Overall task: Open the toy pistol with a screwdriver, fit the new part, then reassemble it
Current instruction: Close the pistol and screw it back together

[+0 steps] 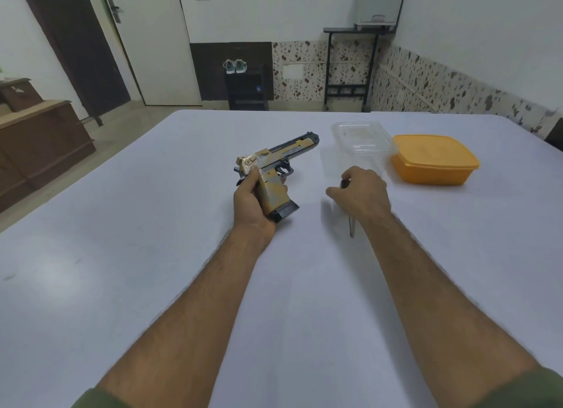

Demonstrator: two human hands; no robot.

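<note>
Your left hand (254, 199) grips the toy pistol (274, 171) by its handle, just above the surface (152, 240). Your right hand (361, 193) holds the screwdriver (352, 225), its fingers curled round it, tip pointing toward you. The opening step appears to be just starting: next, turn the tip onto a screw. The screws are too small to make out.

On the white tabletop (152, 225), the left hand (253, 200) grips the toy pistol (274, 170) by its handle. Right of the pistol, the right hand (362, 191) holds a screwdriver (352, 225); beyond it sit a clear container (362, 139) and an orange box (432, 159).
</note>
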